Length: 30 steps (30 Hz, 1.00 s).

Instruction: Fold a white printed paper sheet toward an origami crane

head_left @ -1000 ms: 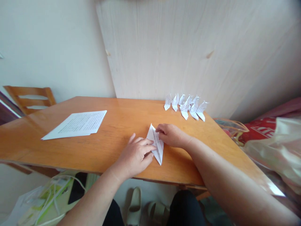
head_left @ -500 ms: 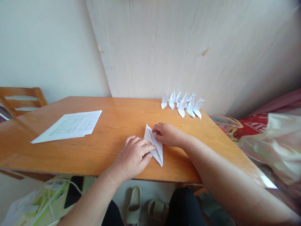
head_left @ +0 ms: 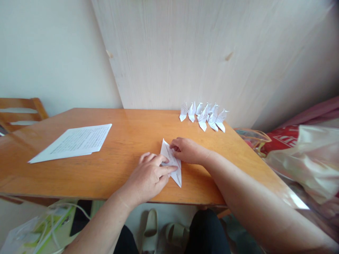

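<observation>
A folded white paper point(head_left: 177, 175) with printed lines lies on the table, pointed at its far and near ends. My left hand point(head_left: 149, 173) rests on its left side, fingers apart, with the index finger stretched across the middle of the sheet. From the right, my right hand point(head_left: 186, 150) has curled fingers closed at the paper's upper right edge. The fingers cover parts of the folds. Several folded paper cranes point(head_left: 203, 118) stand in a group at the table's far right.
A stack of printed sheets point(head_left: 79, 141) lies on the wooden table point(head_left: 127, 130) at left. Behind the table rises a pale panel point(head_left: 172, 53). Bags point(head_left: 309, 158) crowd the right side. A chair point(head_left: 23, 113) stands far left, and slippers point(head_left: 150, 229) are on the floor.
My left index finger has moved right across the paper, and a flap now lies over its middle. The right hand stays at the upper edge. The view has shifted slightly.
</observation>
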Available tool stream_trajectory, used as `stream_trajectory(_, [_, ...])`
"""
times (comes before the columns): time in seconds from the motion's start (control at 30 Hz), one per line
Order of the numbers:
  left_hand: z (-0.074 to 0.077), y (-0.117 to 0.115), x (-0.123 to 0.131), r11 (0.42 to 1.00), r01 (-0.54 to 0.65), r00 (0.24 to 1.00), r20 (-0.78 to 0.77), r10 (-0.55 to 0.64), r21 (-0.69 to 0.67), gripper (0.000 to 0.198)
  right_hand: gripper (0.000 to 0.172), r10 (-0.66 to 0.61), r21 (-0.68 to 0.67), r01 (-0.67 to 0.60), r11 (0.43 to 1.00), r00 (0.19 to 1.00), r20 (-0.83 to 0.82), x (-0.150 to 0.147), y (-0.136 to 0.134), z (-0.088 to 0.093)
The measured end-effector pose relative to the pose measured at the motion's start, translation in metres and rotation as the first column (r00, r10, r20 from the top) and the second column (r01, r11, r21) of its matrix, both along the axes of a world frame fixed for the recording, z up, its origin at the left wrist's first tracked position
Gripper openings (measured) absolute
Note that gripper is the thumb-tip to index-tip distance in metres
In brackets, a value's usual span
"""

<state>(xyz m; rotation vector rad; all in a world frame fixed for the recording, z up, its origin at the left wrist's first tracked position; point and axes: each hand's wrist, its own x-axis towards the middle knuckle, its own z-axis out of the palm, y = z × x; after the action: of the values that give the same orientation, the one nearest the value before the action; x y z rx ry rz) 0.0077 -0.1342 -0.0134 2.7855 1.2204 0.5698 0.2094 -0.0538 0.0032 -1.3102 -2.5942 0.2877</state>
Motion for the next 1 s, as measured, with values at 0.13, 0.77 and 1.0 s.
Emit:
stream_trajectory(0.13, [0.000, 0.000, 0.000, 1.000, 0.002, 1.000, 0.007, -0.002, -0.002, 0.033, 0.023, 0.003, 0.007, -0.003, 1.000, 1.000, 0.000, 0.000, 0.000, 0.000])
stream_trajectory(0.77, [-0.010, -0.001, -0.007, 0.988, -0.098, 0.961, 0.246, 0.125, -0.119, 0.054, 0.024, 0.014, 0.018, -0.013, 1.000, 0.998, -0.053, 0.001, 0.000, -0.004])
stream_trajectory(1.0, [-0.016, 0.004, -0.007, 0.989, -0.093, 0.943, 0.309, 0.126, -0.117, 0.059, 0.024, 0.006, 0.001, -0.006, 1.000, 0.999, -0.039, 0.000, 0.000, -0.002])
